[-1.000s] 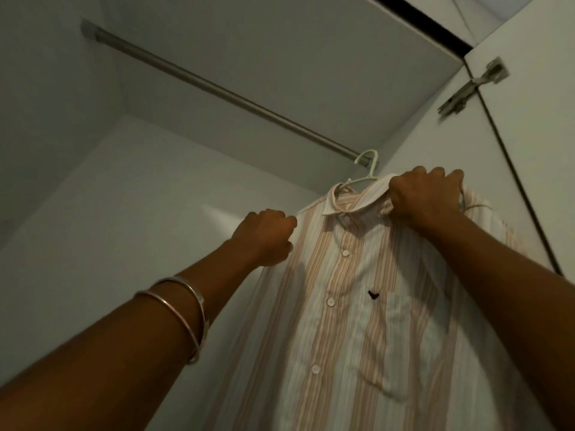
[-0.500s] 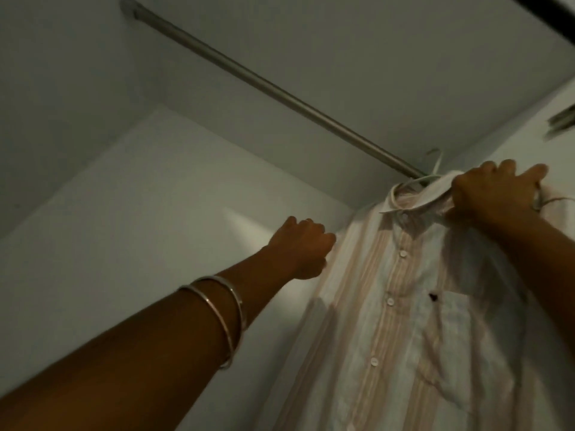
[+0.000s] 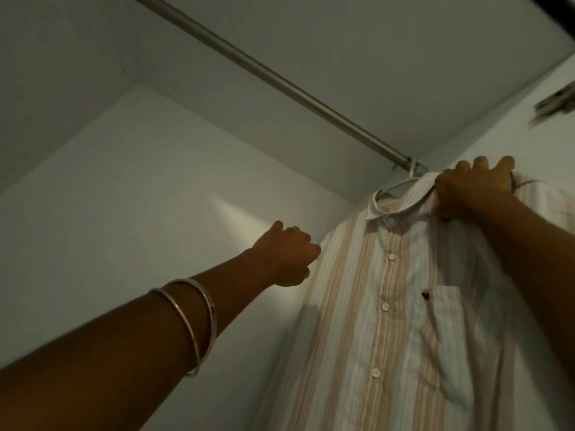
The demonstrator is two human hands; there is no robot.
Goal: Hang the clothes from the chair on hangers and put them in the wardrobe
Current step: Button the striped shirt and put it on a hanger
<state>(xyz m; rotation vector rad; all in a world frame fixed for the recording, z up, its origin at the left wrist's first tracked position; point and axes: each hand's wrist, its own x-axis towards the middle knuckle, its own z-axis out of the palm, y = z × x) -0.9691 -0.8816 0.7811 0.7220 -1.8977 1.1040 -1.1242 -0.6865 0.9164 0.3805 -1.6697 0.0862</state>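
Note:
A striped white and peach shirt [image 3: 389,306] hangs on a pale plastic hanger [image 3: 401,185], whose hook sits at the metal wardrobe rail [image 3: 280,79], near its right end. My right hand [image 3: 473,189] grips the shirt's shoulder and collar up by the hanger. My left hand [image 3: 286,256] is curled at the edge of the shirt's other shoulder; whether it pinches the fabric is hidden. Two silver bangles circle my left forearm.
The wardrobe's white back wall [image 3: 155,197] and ceiling panel [image 3: 342,42] enclose the space. The right side panel carries a metal hinge [image 3: 553,102] just above my right hand. The rail runs bare to the upper left.
The shirt and hanger have gone up and to the right, and the hook now reaches the rail's right end. Both hands followed the shirt.

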